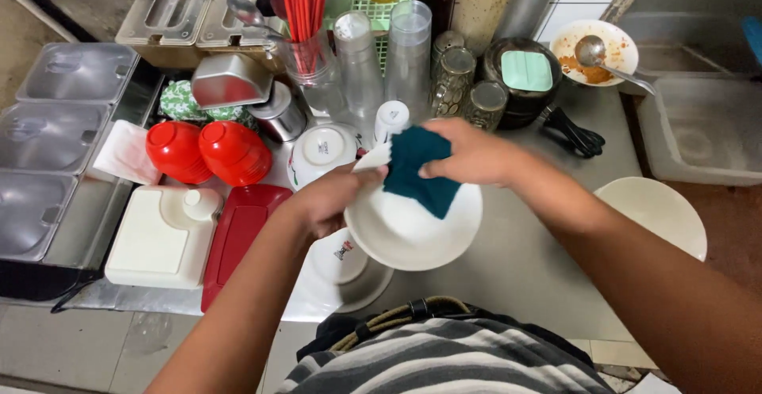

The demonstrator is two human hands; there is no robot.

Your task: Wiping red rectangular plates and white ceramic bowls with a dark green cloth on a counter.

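Left hand (329,199) gripping white bowl (413,231), right hand (468,154) pressing teal cloth (417,168)

Two red bowls (208,152) lie upside down side by side on the steel desk (516,259), with a red tray (236,239) just in front of them and a white lidded container (163,235) to its left. Behind them stand a cup of red straws (305,21), stacks of clear plastic cups (409,49) and two patterned glasses (468,92). A dirty bowl with a metal spoon (594,51) sits at the back right, near a grey plastic tub (698,136). Lidded steel pans (51,136) line the left edge.
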